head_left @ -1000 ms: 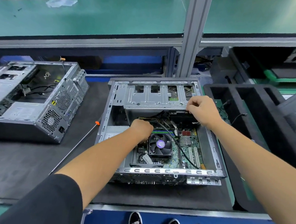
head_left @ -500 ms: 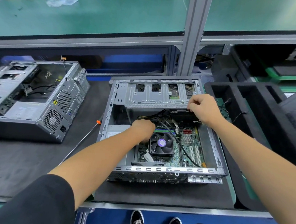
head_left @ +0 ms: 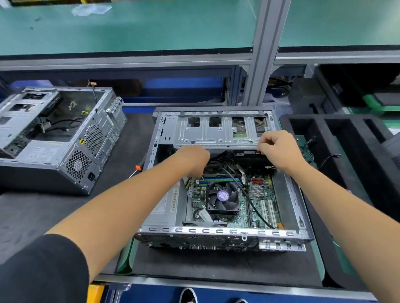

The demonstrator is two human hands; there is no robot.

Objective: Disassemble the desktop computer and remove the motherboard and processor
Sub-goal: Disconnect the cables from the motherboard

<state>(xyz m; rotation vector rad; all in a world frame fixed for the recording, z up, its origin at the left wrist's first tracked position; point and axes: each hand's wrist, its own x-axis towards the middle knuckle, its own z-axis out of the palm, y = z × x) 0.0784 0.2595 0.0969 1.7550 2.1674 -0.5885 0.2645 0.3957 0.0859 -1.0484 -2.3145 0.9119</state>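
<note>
Now | left hand point(head_left: 194, 159) in cables, grip hidden | right hand point(head_left: 277, 148) pinching drive cage point(head_left: 214, 134) edge | risk: yanked cable damages motherboard point(head_left: 256, 201) connector

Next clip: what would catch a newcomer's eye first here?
The open computer case at centre, with its black CPU fan on the green motherboard. Both bare hands reach into it: the left hand among the cables, the right hand at the drive cage edge. A second, gutted case lies to the left.
</note>
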